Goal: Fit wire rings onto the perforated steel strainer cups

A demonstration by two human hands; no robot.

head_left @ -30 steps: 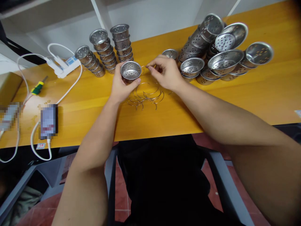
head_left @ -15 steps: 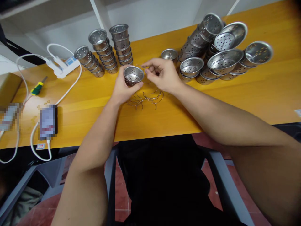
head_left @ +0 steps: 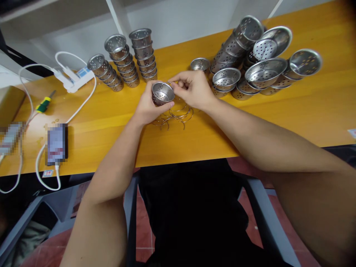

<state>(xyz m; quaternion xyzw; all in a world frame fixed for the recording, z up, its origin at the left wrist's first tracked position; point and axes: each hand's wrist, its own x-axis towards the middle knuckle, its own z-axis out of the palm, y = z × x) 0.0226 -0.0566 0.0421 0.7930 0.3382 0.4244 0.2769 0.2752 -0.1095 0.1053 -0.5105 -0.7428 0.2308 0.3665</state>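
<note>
My left hand [head_left: 148,107] is wrapped round a small perforated steel cup [head_left: 162,94], held above the orange table [head_left: 111,129] and tilted to the right. My right hand [head_left: 193,89] is pinched at the cup's rim; its fingertips grip a thin wire handle that I can barely make out. Several curved wire handles [head_left: 175,115] lie loose on the table just below both hands.
Stacks of the same small cups [head_left: 125,61] stand at the back left. A heap of wider perforated steel bowls [head_left: 258,59] lies at the back right. A white power strip [head_left: 73,76], a screwdriver [head_left: 44,104], cables and a phone [head_left: 57,142] lie on the left.
My left hand has carried the cup a little to the right and tilted it toward my right hand. My right hand's pinch has come in to meet the cup's rim.
</note>
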